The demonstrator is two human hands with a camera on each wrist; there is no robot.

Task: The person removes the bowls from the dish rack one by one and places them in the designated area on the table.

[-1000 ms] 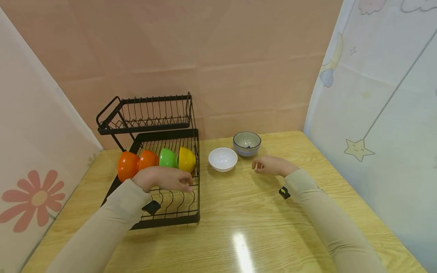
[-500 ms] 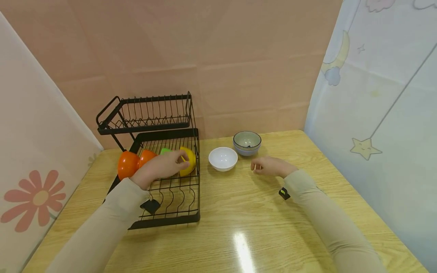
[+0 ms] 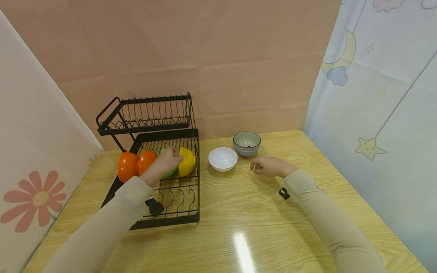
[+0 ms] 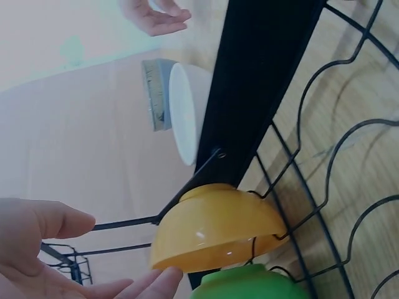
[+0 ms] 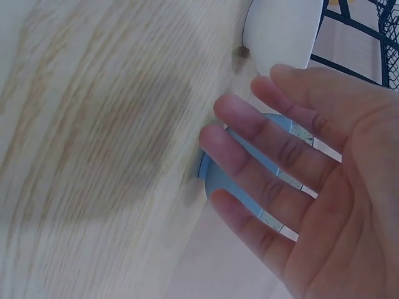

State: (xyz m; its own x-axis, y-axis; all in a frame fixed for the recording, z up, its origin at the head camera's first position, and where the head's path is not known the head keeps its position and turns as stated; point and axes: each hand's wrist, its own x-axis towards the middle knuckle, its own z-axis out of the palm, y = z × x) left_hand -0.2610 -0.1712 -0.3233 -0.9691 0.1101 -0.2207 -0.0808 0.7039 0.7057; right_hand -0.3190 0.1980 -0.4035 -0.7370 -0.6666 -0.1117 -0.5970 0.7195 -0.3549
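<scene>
Yellow bowl (image 3: pixel 188 162) lies on its side, right end of the dish rack's (image 3: pixel 184 219) lower tier. Left hand (image 3: pixel 165 163) has shifted from the rack's near part to that bowl's rim, so the reach looks nearly complete; thumb and fingers wide apart, contact cannot be told. Right hand (image 3: pixel 271 166) relaxed, holding nothing. Count: rack, 2 orange bowls (image 3: pixel 127 167), 1 green bowl (image 3: pixel 170 174), 1 yellow; bench (image 3: pixel 290 235), 1 white bowl (image 3: pixel 223 159), 1 blue-grey bowl (image 3: pixel 247 143).

The yellow bowl (image 3: pixel 188 163) looks smooth and glossy, like plastic. The rack (image 3: pixel 186 219) looks like coated metal wire, the tabletop (image 3: pixel 273 235) like shiny grained wood, the backdrop (image 3: pixel 239 76) like creased matt cloth.
</scene>
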